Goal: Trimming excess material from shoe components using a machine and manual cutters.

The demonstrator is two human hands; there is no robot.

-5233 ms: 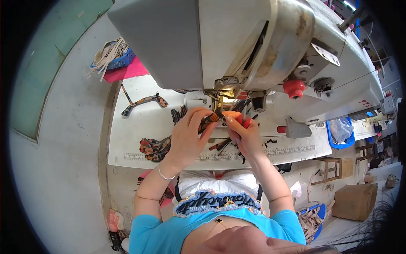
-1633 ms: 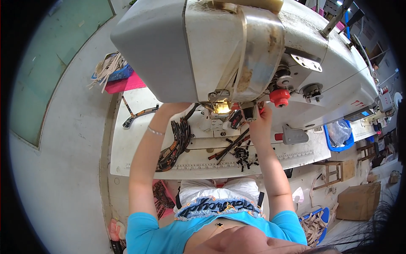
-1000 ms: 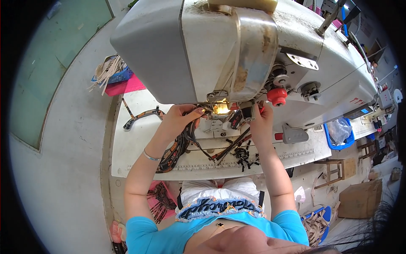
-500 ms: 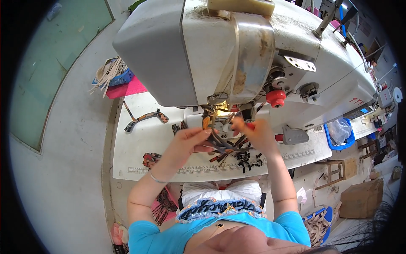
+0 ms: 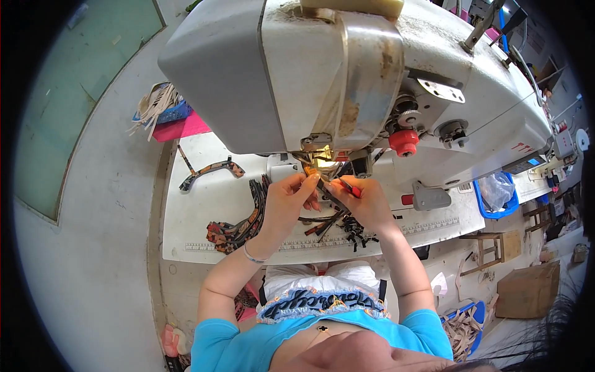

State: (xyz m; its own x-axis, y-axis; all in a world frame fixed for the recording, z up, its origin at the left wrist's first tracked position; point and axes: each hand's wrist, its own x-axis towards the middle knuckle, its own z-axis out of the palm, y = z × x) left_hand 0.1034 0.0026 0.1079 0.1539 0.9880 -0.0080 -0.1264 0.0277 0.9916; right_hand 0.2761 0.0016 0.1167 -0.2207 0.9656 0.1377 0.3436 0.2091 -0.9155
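Note:
My left hand (image 5: pixel 299 193) is closed in a pinch on a dark, orange-patterned fabric strip (image 5: pixel 335 201), just in front of the lit needle area (image 5: pixel 325 162) of a sewing machine. Close beside it, my right hand (image 5: pixel 367 201) is closed around a small red-handled tool (image 5: pixel 351 188), probably thread snips; its tip is hard to make out. The right fingertips also meet the strip. A bundle of patterned fabric strips (image 5: pixel 238 228) lies left of my left wrist. Short dark scraps (image 5: pixel 356 234) are scattered below my right hand.
The white sewing machine (image 5: pixel 217 74) overhangs the table (image 5: pixel 186 232). A separate curved patterned piece (image 5: pixel 214 170) lies at the left. Blue baskets stand around: one with pale strips (image 5: pixel 162 108), another with clear plastic (image 5: pixel 497 195). A wooden stool (image 5: pixel 493 253) is at the right.
Both hands have drawn closer together at the needle area. My left hand has shifted slightly right and no longer covers the strip bundle; the right has moved left with the red-handled tool.

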